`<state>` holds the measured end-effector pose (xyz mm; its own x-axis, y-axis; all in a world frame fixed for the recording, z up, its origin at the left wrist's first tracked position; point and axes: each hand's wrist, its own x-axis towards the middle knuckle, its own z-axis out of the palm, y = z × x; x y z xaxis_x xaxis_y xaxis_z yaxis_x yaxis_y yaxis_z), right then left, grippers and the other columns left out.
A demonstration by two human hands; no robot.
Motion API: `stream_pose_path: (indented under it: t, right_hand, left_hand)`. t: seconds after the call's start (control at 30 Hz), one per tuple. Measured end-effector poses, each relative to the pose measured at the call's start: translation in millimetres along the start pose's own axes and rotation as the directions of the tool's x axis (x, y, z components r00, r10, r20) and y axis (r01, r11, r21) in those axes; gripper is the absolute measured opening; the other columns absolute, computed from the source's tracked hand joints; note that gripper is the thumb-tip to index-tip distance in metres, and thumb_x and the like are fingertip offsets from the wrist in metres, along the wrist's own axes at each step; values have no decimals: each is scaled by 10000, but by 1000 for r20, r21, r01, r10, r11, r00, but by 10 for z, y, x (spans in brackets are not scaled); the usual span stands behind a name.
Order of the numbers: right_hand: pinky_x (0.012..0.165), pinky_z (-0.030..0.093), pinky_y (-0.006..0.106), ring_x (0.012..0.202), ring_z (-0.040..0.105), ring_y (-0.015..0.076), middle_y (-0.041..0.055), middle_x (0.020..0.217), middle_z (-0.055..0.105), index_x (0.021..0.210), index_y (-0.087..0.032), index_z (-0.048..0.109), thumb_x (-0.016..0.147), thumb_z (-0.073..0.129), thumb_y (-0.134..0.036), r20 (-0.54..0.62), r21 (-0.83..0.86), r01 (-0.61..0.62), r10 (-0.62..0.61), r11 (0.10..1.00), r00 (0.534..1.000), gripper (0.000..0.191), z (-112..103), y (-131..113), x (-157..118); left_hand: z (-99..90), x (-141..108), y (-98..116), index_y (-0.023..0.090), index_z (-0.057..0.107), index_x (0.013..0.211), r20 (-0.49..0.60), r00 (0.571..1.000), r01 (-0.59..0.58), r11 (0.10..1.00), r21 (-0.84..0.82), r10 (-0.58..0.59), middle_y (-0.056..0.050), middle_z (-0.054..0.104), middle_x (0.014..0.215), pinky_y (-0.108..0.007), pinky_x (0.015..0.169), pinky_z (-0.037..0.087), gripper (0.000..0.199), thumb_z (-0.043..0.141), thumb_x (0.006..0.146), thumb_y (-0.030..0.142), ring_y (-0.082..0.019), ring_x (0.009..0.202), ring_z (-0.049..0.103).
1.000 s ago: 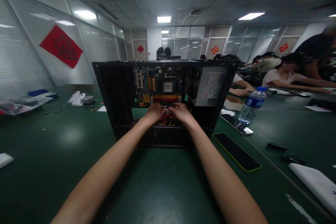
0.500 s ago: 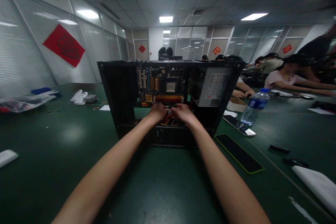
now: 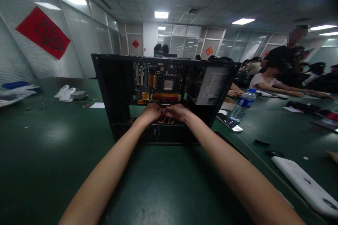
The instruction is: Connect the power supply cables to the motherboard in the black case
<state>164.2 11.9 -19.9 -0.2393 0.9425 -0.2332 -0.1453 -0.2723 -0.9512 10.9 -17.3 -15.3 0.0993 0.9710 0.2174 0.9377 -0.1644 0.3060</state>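
Note:
An open black computer case stands on the green table in front of me. Inside it are a motherboard and, at the upper right, a silver power supply with a fan. Both my hands are in the lower part of the case, just under the board's memory slots. My left hand has its fingers closed on a bundle of coloured cables. From the other side my right hand pinches the same cables. Fingertips hide the cables' ends. More yellow and red wires lie below the hands.
Right of the case are a water bottle, a dark phone and a white phone-like object. White objects and plastic bags lie at the left. Other people sit at the far right, and one stands.
My view has turned a little to the right, so the scene sits further left. Both hands stay at the cables, with the fingers closer together.

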Motion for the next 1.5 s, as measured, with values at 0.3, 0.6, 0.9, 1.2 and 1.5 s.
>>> stream_pose_path:
  t: [0.3,0.6,0.9,1.2,1.5]
  right_hand:
    - [670,614,215,635,667,92,26,749,660,926,-101,587,947,521,11,-15,110,-27,29,994,999,132,62,7,66]
    - [750,612,233,682,687,95,23,785,655,917,-127,554,960,464,14,-41,69,-16,19,997,999,173,116,-24,61]
    - [636,599,224,534,642,104,-4,610,616,912,-122,579,979,517,-98,-81,-206,82,-100,975,992,95,113,42,92]
    - [626,538,241,543,653,139,99,798,729,826,-131,663,975,485,-136,-36,-686,213,-325,696,945,232,-51,93,69]
    - [866,469,321,1091,686,326,264,1091,712,982,-71,752,945,504,-93,38,-935,200,-475,294,879,252,10,-25,-59]
  left_hand:
    - [-41,-55,9,184,784,996,-15,1000,20,1000,-9,-20,-144,762,1052,-304,832,512,373,473,959,387,-247,986,705]
    - [-52,-46,21,148,756,1047,-44,998,47,999,4,-47,-184,740,1130,-345,870,529,424,446,967,427,-292,1066,695]
    - [-230,173,17,163,766,1033,31,999,8,995,101,-11,-190,744,1106,-327,860,532,363,529,952,427,-290,1066,704]
    - [-220,125,-35,152,753,1107,54,997,-58,976,208,48,-215,720,1160,-366,899,522,428,422,1008,404,-314,1089,692]
    - [-280,43,79,118,739,1132,70,997,-51,960,276,32,-238,720,1140,-424,874,540,443,377,1014,346,-371,1091,693]
